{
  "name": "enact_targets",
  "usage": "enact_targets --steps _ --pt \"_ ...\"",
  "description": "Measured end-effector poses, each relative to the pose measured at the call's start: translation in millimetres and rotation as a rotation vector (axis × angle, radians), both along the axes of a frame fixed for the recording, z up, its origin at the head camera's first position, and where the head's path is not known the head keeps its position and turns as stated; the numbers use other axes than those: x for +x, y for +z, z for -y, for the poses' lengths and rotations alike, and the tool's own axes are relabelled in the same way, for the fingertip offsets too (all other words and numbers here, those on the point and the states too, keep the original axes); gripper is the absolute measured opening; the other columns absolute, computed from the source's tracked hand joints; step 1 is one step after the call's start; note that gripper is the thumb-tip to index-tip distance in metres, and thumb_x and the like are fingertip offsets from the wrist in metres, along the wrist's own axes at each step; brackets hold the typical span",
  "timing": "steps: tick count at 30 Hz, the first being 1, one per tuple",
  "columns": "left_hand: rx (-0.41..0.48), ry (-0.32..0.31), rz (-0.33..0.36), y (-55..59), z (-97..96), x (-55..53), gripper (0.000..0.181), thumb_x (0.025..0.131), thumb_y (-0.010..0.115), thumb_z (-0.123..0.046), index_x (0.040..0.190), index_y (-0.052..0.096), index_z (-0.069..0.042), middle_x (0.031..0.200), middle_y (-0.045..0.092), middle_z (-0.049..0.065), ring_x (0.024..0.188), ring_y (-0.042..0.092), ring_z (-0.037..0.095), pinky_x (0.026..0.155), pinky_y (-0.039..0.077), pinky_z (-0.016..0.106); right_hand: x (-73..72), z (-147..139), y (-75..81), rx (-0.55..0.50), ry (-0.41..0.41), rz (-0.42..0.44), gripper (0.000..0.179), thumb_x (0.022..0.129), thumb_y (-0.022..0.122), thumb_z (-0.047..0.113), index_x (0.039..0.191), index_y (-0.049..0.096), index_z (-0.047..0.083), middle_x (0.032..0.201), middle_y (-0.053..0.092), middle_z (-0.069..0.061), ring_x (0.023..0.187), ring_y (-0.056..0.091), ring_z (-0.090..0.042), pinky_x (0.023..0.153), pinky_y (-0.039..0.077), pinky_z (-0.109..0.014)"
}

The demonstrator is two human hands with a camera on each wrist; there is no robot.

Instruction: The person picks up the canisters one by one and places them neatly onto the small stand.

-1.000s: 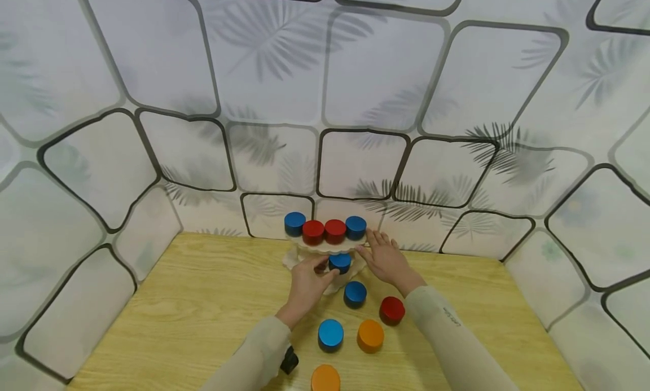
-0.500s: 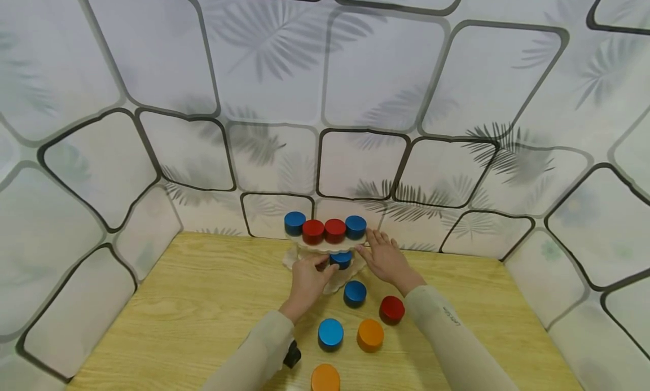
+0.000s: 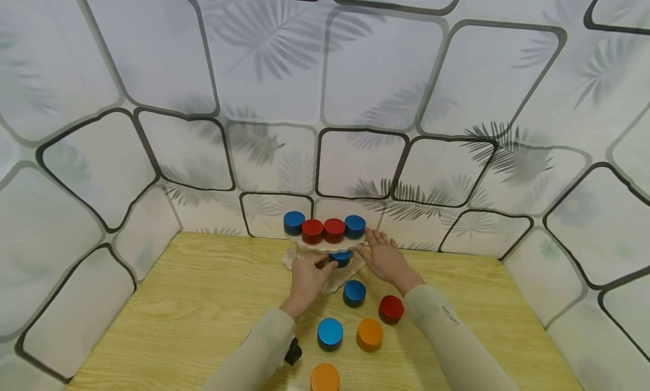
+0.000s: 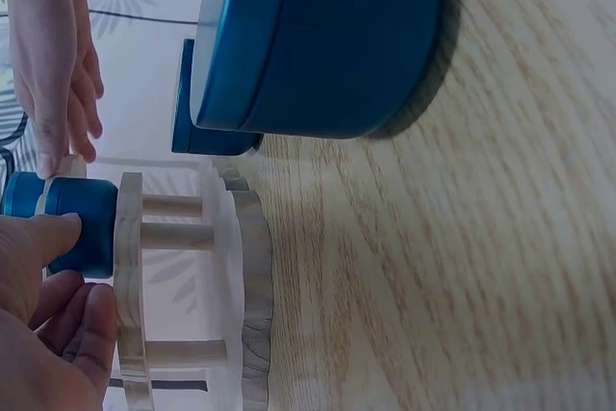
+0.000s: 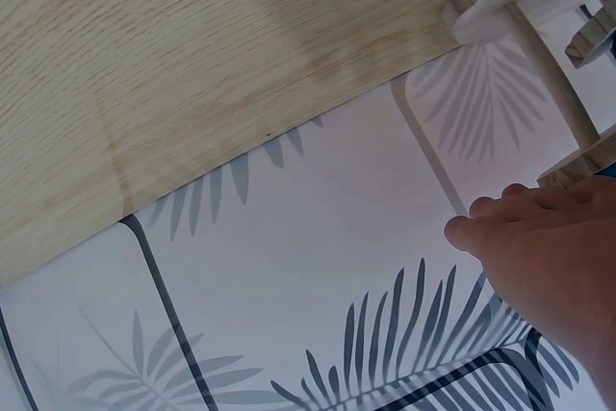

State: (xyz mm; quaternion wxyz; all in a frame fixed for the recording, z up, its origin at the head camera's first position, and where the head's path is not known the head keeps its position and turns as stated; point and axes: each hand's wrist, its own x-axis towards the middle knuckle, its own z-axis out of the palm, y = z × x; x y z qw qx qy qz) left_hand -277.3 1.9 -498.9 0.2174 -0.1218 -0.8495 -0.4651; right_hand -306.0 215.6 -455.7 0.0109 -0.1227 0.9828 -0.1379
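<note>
A tiered wooden stand (image 3: 337,279) with scalloped edges stands at the back of the table. Two blue round tins (image 3: 294,223) and two red round tins (image 3: 323,231) sit in a row on its top tier. My left hand (image 3: 307,279) holds a blue tin (image 4: 87,228) on the tier below, thumb against its side and fingers curled beside it. The top tier partly covers this tin in the head view. With fingers extended, my right hand (image 3: 387,258) rests at the right edge of the top tier; its fingers (image 5: 491,223) show beside the stand in the right wrist view.
In front of the stand are a blue tin (image 3: 354,293), a red tin (image 3: 391,309), a lighter blue tin (image 3: 330,333) and two orange tins (image 3: 369,334) on the wooden table (image 3: 193,312). A patterned wall (image 3: 365,165) rises directly behind the stand.
My left hand has shifted slightly forward, and the blue tin it holds has slid a little farther back beneath the top tier. The right hand has stayed in place.
</note>
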Motion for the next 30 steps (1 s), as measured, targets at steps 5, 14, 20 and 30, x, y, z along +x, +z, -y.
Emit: enact_targets --steps 5,14,20,30 --pt "0.015 -0.008 0.036 0.5 0.2 -0.5 0.024 0.085 0.089 -0.012 0.104 0.083 0.003 0.092 0.082 0.013 0.083 0.075 0.024 0.069 0.061 0.028 0.3 1 -0.8 0.002 0.001 0.001 0.073 0.115 0.035 0.046 0.166 0.020 -0.004 0.169 0.027 -0.032 0.157 0.024 -0.053 0.127 0.019 -0.069" --pt "0.182 -0.125 0.133 -2.7 13.3 1.6 0.019 0.087 0.084 -0.006 0.104 0.082 0.002 0.095 0.080 0.013 0.083 0.074 0.023 0.072 0.059 0.020 -0.4 1 0.6 0.001 -0.005 0.006 0.073 0.115 0.034 0.046 0.166 0.019 -0.004 0.169 0.027 -0.032 0.157 0.025 -0.053 0.127 0.020 -0.068" --pt "0.246 -0.211 0.181 -3.3 23.8 11.1 0.020 0.091 0.080 -0.006 0.109 0.079 0.002 0.102 0.079 0.015 0.091 0.074 0.025 0.077 0.060 0.018 -0.1 1 0.0 -0.008 -0.003 0.006 0.074 0.115 0.034 0.047 0.166 0.020 -0.004 0.169 0.027 -0.032 0.157 0.025 -0.053 0.127 0.019 -0.069" --pt "0.210 -0.412 0.313 -1.3 37.7 31.9 0.037 0.094 0.079 -0.015 0.126 0.070 0.001 0.120 0.074 0.019 0.103 0.073 0.027 0.089 0.062 0.029 0.6 2 1.0 -0.010 0.000 0.008 0.073 0.115 0.034 0.047 0.166 0.019 -0.004 0.169 0.027 -0.032 0.157 0.025 -0.053 0.127 0.019 -0.068"
